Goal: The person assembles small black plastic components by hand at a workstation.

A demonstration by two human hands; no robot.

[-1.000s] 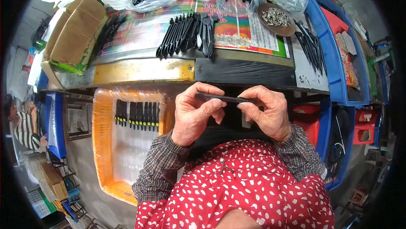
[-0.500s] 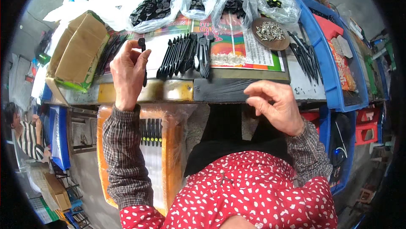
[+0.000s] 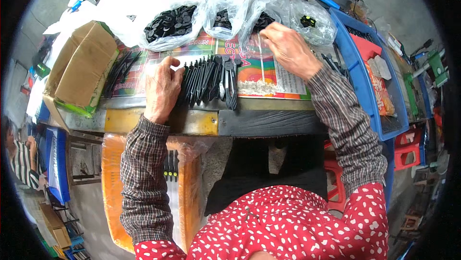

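My left hand (image 3: 163, 88) is closed beside the left end of a row of slim black plastic arms (image 3: 211, 78). Its fingers hide whatever lies between them. The arms lean side by side on the table, each with a rounded upper end. My right hand (image 3: 291, 50) reaches to the far side, its fingertips bent together at the mouth of a clear plastic bag (image 3: 249, 22) holding small black parts (image 3: 263, 21). What those fingertips pinch is too small to make out. Left of this bag, another holds many round black pieces (image 3: 176, 22).
An opened cardboard box (image 3: 82, 65) stands at the left, with loose black arms (image 3: 122, 70) beside it. A long blue crate (image 3: 373, 87) edges the right side. Below the table sits an orange-walled bin (image 3: 189, 202) with finished-looking black pieces. A person in stripes (image 3: 26, 159) sits far left.
My right hand has moved from the near table edge up to the bags. The left, which held a black arm upright, has shifted right against the row. The whole view has tilted slightly.
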